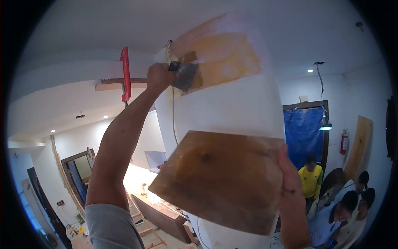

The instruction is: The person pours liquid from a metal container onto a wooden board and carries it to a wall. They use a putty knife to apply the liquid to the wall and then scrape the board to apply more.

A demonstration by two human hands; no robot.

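My left hand (160,78) is raised high, closed around the dark handle of a putty knife (185,76). The knife's wide blade lies flat against a tan and yellowish patch of filler (232,54) on the white wall (232,110), near its left edge. Lower down, a brown rectangular board (224,178) with darker smears is gripped at its right edge by my right hand (290,189), thumb over the near face. The fingers behind the board are hidden. A thin cable (174,112) runs down the wall edge beside my left hand.
A red clamp (126,74) hangs from a wooden piece at the ceiling edge on the left. Below stand a wooden counter (159,211) and a ladder. Several people are at lower right, one in a yellow shirt (311,181). A lit lamp (326,128) hangs from the ceiling.
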